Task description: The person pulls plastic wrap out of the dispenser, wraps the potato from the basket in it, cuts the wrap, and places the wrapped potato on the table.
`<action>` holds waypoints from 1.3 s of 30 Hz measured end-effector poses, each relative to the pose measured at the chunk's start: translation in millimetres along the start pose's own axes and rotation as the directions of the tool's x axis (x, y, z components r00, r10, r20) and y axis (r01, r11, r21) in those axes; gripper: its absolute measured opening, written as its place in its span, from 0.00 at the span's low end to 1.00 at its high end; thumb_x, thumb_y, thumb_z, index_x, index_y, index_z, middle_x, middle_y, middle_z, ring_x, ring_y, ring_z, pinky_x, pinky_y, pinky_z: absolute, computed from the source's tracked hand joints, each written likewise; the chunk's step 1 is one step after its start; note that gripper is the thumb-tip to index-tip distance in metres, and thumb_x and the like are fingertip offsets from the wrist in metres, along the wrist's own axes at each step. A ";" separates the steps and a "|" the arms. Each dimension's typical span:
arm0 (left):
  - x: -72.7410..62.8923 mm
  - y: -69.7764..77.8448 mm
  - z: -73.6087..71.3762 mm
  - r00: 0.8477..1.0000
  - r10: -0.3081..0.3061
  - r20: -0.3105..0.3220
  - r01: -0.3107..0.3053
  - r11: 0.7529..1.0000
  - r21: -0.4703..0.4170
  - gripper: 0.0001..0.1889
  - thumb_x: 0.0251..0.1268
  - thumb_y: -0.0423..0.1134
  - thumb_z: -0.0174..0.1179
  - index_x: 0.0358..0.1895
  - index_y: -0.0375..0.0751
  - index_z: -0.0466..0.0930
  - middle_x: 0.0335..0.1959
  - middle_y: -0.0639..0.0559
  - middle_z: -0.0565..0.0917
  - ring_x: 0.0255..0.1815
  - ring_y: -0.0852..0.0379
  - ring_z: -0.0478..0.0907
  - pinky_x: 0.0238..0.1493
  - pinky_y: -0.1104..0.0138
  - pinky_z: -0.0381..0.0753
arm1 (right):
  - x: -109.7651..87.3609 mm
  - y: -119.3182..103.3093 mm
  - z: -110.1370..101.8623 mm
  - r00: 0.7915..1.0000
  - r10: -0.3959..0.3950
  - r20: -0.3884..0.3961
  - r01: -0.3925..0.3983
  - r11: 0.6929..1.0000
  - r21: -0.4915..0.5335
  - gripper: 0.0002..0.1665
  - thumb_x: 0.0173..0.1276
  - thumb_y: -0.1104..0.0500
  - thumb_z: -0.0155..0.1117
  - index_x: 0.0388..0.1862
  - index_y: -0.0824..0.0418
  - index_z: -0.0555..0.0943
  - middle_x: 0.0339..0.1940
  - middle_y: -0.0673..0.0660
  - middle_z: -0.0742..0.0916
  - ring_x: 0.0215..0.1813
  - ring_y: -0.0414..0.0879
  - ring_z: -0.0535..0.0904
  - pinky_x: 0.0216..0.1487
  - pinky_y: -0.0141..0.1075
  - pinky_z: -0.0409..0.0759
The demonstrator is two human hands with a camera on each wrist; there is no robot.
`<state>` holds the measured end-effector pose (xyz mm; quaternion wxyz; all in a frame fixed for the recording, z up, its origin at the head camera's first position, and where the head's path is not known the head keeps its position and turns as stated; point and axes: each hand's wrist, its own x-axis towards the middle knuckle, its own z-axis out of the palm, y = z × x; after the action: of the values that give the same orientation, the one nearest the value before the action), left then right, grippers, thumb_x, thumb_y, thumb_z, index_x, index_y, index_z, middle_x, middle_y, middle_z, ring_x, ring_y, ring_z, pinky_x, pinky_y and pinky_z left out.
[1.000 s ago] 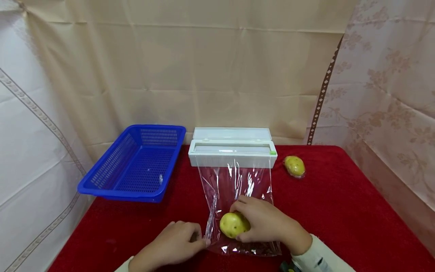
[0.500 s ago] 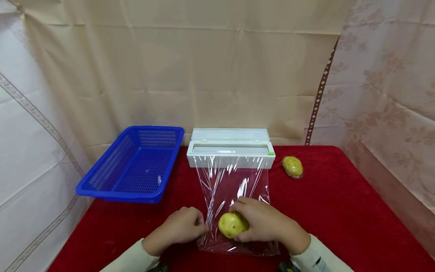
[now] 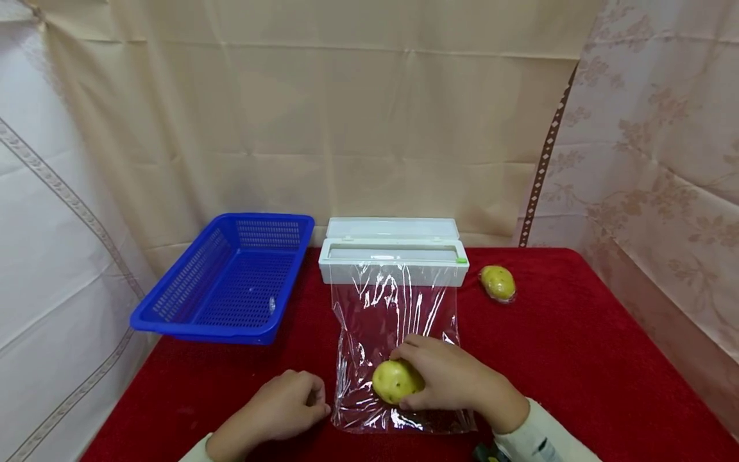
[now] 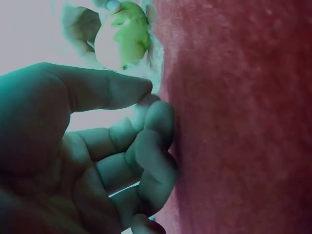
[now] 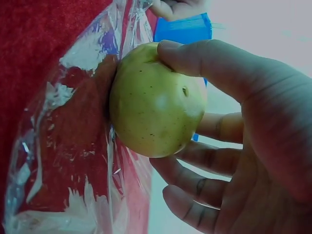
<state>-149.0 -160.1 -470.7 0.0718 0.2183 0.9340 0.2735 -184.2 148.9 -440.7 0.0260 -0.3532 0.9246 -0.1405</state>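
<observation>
A yellow potato lies on a sheet of clear plastic wrap, which runs down from a white wrap dispenser. My right hand grips the potato from the right, with the thumb on its near side and fingers round the far side. In the right wrist view the potato shows dark specks, with crinkled film beside it. My left hand is at the film's lower left corner, thumb and curled fingertips meeting there. The left wrist view shows thumb and forefinger tips together, the film's edge just behind.
A blue slotted basket stands at the back left. Another potato, wrapped in film, lies right of the dispenser, whose lid is raised. Red cloth covers the table, with curtains behind and at both sides.
My left hand has moved left and toward me along the film. The film's folded left side now lies wider and flatter. My right hand and the potato have stayed in place.
</observation>
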 end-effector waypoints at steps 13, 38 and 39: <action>-0.9 9.4 10.4 1.000 0.015 -0.014 -0.014 0.997 0.071 0.18 0.60 0.59 0.71 0.18 0.63 0.75 0.16 0.70 0.72 0.19 0.69 0.67 0.21 0.69 0.66 | -30.1 14.0 -18.6 0.999 0.000 0.035 -0.005 0.990 0.141 0.25 0.51 0.43 0.84 0.38 0.46 0.77 0.33 0.41 0.80 0.34 0.33 0.74 0.35 0.28 0.76; -18.4 -16.0 -2.2 0.988 0.093 0.123 -0.043 0.931 -0.363 0.12 0.71 0.44 0.65 0.26 0.50 0.85 0.19 0.61 0.82 0.22 0.68 0.76 0.22 0.72 0.69 | -83.5 44.1 -4.4 0.981 -0.148 0.129 0.122 0.974 0.190 0.16 0.59 0.63 0.77 0.27 0.39 0.84 0.25 0.30 0.80 0.27 0.25 0.72 0.29 0.23 0.74; -18.7 -15.9 -3.5 0.988 0.091 0.125 -0.037 0.923 -0.384 0.12 0.71 0.43 0.65 0.26 0.49 0.85 0.20 0.60 0.83 0.22 0.68 0.76 0.22 0.72 0.69 | -84.0 44.0 -4.9 0.981 -0.153 0.121 0.127 0.972 0.195 0.17 0.59 0.63 0.77 0.27 0.39 0.83 0.25 0.30 0.79 0.28 0.25 0.72 0.29 0.23 0.74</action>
<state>-139.0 -182.2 -476.1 0.1693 0.2494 0.8482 0.4355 -150.3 236.9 -452.5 0.1117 -0.4222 0.8762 -0.2038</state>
